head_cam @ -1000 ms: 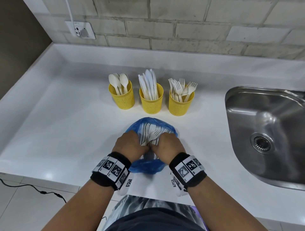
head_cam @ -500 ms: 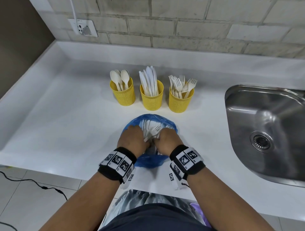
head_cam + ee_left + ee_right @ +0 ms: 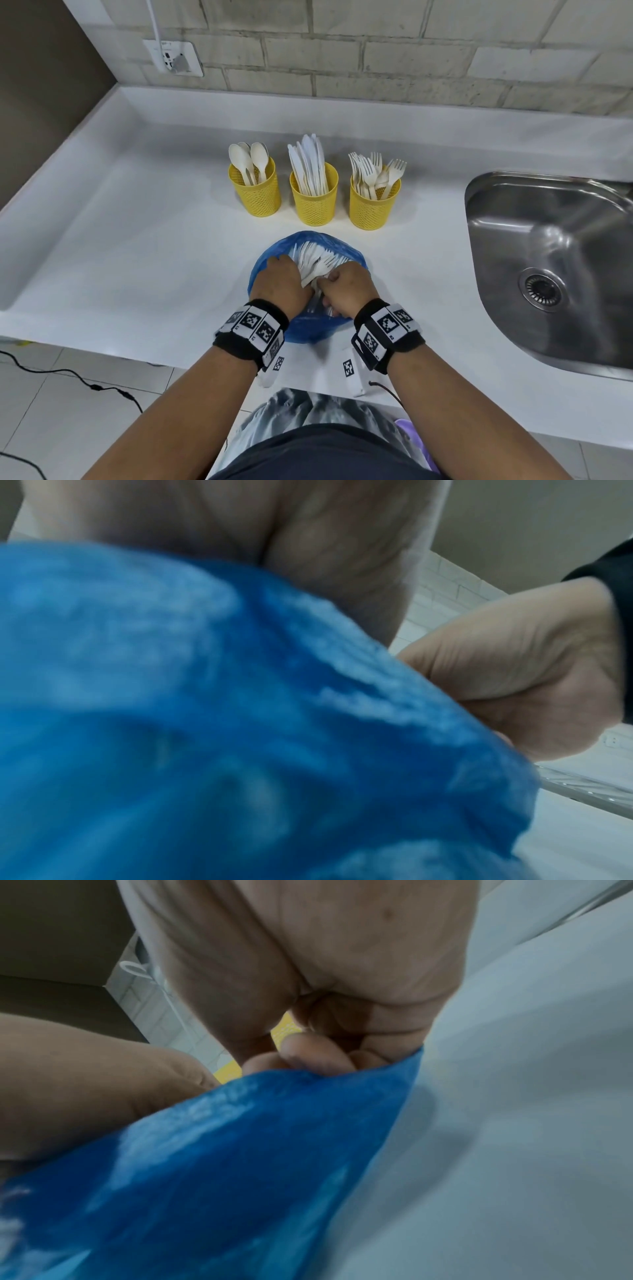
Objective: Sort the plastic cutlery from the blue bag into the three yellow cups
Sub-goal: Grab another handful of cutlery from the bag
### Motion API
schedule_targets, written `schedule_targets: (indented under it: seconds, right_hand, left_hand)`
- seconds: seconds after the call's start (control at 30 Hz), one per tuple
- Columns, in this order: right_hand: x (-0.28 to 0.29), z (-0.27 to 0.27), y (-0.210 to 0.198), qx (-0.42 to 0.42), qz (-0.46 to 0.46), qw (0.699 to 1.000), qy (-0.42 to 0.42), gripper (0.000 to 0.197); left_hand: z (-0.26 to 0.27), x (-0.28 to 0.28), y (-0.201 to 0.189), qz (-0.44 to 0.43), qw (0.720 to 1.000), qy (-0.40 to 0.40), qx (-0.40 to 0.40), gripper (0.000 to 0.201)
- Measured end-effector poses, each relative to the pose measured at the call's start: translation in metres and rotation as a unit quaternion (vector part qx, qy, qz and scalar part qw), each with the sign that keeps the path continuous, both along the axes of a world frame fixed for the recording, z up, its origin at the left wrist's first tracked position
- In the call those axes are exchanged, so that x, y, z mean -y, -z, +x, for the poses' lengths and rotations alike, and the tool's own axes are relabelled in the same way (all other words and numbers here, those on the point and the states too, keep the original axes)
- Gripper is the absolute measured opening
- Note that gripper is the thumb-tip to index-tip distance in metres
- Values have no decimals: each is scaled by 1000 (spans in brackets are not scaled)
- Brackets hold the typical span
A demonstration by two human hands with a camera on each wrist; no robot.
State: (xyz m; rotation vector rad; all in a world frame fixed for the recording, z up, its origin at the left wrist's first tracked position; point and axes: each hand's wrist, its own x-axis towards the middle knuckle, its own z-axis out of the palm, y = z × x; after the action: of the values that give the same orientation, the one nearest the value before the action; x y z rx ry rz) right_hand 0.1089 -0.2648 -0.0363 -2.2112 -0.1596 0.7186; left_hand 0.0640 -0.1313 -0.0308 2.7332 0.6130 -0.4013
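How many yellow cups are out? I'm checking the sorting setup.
3, in a row behind the blue bag: spoon cup left, knife cup middle, fork cup right.

I see a black band [image 3: 250, 337] behind my left hand [image 3: 281, 286] and another [image 3: 390, 329] behind my right hand [image 3: 347, 291], each carrying white blocks printed with black square markers. My forearms are bare, and below them I wear a dark top [image 3: 318, 452].
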Motion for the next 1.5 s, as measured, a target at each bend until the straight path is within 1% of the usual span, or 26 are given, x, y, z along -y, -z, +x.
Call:
schedule_targets:
  seconds: [0.1, 0.17, 0.3, 0.37, 0.43, 0.5, 0.57, 0.67, 0.87, 0.97, 1.03, 1.13, 1.2, 1.3, 1.43, 1.5]
  right_hand:
    - [3, -2, 1, 21, -4, 1000, -9, 33]
    - [4, -5, -2, 32, -8, 999, -9, 33]
    - [4, -6, -5, 45, -22, 999, -14, 33]
    - [4, -6, -6, 43, -24, 999, -18, 34]
    - [3, -6, -5, 43, -23, 999, -18, 35]
    - [3, -6, -4, 47, -24, 998, -22, 36]
    - [3, -6, -4, 48, -22, 998, -26, 37]
    - [4, -5, -4, 45, -13, 999, -24, 35]
    - [9, -3, -4, 29, 26, 999, 2, 26]
    - [12, -1, -2, 19, 46, 999, 15, 24]
    - [13, 1, -2, 15, 55, 998, 33, 20]
    - [15, 3, 1, -27, 81, 994, 66, 13]
    - [15, 4, 1, -72, 109, 988, 87, 11]
    - [15, 6, 1, -120, 151, 975, 106, 14]
    - [16, 5, -2, -154, 181, 965, 112, 19]
    - [16, 3, -4, -156, 185, 965, 105, 21]
  left_hand:
    - [1, -3, -3, -22, 1000, -2, 6, 41]
    - [1, -4, -5, -48, 999, -20, 12, 32]
    - [0, -7, -4, -59, 997, -56, 14, 40]
    - [-2, -7, -2, -25, 998, -63, 4, 50]
    - [-5, -6, 0, 18, 998, -53, -12, 61]
    - [-6, -6, 1, 31, 999, -31, -21, 64]
    - [-4, -5, 0, 8, 999, -33, -17, 61]
    - [-2, -4, -3, -30, 998, -59, -8, 60]
    - [-1, -2, 2, -58, 995, -69, 42, 61]
    - [-3, -2, 3, -113, 987, -84, 78, 54]
    - [-3, -1, 0, -143, 981, -93, 97, 53]
    - [-5, -2, -1, -180, 972, -105, 112, 56]
    - [-5, -3, -2, -184, 971, -108, 107, 51]
    - [-5, -3, -2, -168, 976, -108, 91, 41]
    - [-4, 0, -1, -163, 978, -105, 81, 33]
    - [-5, 3, -2, -164, 978, -102, 83, 30]
